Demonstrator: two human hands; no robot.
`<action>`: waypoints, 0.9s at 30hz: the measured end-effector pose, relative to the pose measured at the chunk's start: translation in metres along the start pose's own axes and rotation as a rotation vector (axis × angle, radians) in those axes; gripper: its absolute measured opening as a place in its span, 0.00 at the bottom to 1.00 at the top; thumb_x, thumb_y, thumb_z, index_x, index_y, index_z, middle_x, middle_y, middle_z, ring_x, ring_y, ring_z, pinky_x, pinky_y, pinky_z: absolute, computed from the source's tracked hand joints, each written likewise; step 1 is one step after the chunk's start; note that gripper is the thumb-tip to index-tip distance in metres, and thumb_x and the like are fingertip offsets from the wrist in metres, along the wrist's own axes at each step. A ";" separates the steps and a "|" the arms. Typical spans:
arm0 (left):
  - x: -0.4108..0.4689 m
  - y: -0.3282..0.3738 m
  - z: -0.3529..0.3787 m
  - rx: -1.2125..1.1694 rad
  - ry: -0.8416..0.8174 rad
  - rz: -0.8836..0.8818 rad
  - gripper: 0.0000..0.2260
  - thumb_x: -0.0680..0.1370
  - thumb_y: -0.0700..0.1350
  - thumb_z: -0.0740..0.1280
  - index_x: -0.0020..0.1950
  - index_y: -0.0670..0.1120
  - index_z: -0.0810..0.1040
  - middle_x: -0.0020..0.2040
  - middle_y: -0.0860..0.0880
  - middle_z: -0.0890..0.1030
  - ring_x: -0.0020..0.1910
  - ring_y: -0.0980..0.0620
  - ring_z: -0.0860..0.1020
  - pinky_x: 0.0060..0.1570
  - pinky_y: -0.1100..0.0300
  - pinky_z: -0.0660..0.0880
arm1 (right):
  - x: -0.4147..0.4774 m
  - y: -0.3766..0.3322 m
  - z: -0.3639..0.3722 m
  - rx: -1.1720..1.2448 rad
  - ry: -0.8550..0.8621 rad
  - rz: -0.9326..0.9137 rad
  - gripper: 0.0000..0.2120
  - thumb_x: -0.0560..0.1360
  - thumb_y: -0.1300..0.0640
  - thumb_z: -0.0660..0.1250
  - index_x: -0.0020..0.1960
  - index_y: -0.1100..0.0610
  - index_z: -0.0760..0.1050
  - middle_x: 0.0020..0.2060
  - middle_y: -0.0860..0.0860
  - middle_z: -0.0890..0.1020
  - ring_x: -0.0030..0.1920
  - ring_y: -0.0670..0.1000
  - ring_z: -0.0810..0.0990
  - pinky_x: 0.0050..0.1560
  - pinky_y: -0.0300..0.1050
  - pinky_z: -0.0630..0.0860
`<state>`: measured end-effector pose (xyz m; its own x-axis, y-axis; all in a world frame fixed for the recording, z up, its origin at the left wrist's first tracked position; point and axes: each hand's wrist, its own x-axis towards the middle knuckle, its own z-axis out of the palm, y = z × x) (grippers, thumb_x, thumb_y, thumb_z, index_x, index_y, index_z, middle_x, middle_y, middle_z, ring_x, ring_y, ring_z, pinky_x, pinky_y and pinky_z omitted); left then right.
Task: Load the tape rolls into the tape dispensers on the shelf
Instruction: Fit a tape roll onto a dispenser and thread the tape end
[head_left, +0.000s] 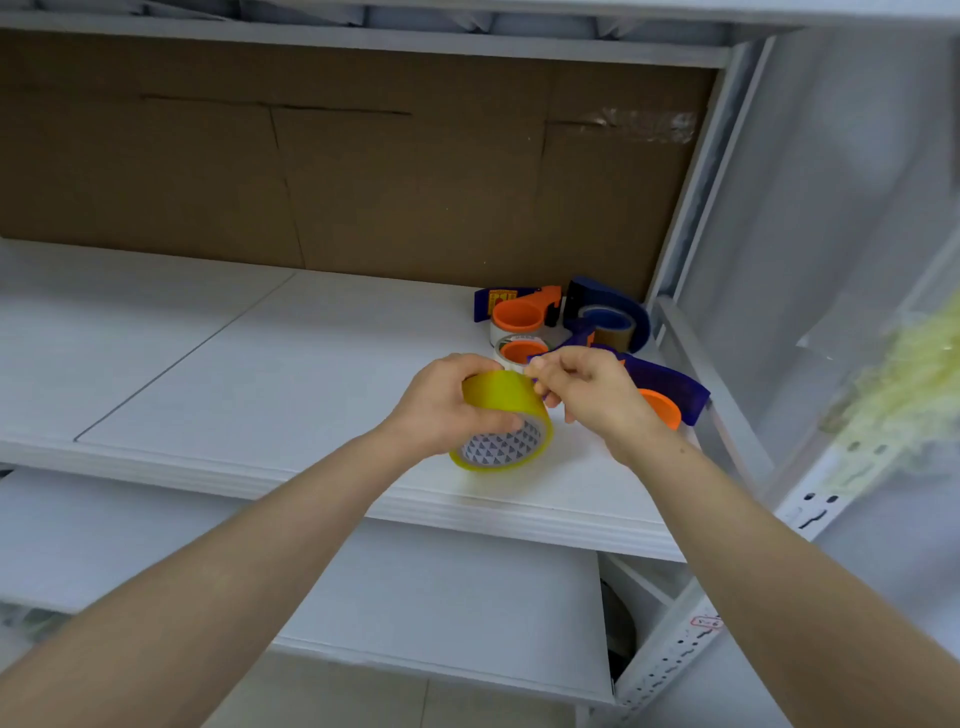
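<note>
My left hand (441, 402) grips a yellowish clear tape roll (501, 415) above the front of the white shelf (260, 364). The fingertips of my right hand (582, 387) pinch at the roll's upper right edge. Behind my hands lie several blue tape dispensers with orange hubs: one at the back (519, 306), a second with a brown roll in it (613, 319) near the corner, and a third (667, 392) partly hidden under my right hand. A clear tape roll on an orange hub (519, 349) sits just behind the yellow roll.
Brown cardboard (363, 171) lines the back of the shelf. A white metal upright (691, 208) bounds the right side, with translucent plastic sheeting (831, 208) beyond. A lower shelf (415, 597) sits below.
</note>
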<state>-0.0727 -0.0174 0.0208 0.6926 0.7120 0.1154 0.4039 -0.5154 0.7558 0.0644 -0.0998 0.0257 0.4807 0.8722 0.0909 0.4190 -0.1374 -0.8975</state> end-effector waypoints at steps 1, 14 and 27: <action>0.002 0.001 -0.001 -0.090 -0.043 -0.007 0.21 0.67 0.44 0.77 0.58 0.48 0.77 0.50 0.54 0.77 0.48 0.57 0.74 0.44 0.68 0.75 | 0.000 0.005 -0.003 0.063 0.004 0.033 0.08 0.78 0.55 0.62 0.54 0.56 0.77 0.43 0.48 0.79 0.44 0.45 0.77 0.40 0.32 0.72; 0.070 0.025 0.059 -0.609 -0.245 -0.124 0.20 0.73 0.28 0.53 0.60 0.37 0.77 0.53 0.45 0.78 0.49 0.52 0.76 0.47 0.66 0.72 | -0.061 0.040 -0.044 0.540 0.378 -0.038 0.08 0.73 0.58 0.69 0.51 0.51 0.76 0.44 0.50 0.82 0.46 0.49 0.80 0.48 0.43 0.77; 0.103 0.021 0.179 0.270 -0.160 0.083 0.39 0.62 0.61 0.75 0.66 0.46 0.67 0.63 0.44 0.72 0.62 0.43 0.72 0.60 0.50 0.71 | -0.071 0.033 -0.071 0.570 0.680 -0.023 0.11 0.77 0.64 0.58 0.46 0.52 0.76 0.32 0.40 0.78 0.34 0.37 0.75 0.37 0.30 0.72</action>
<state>0.1140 -0.0405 -0.0668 0.8063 0.5893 0.0506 0.4712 -0.6918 0.5471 0.0986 -0.1997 0.0200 0.9066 0.3792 0.1853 0.0741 0.2893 -0.9544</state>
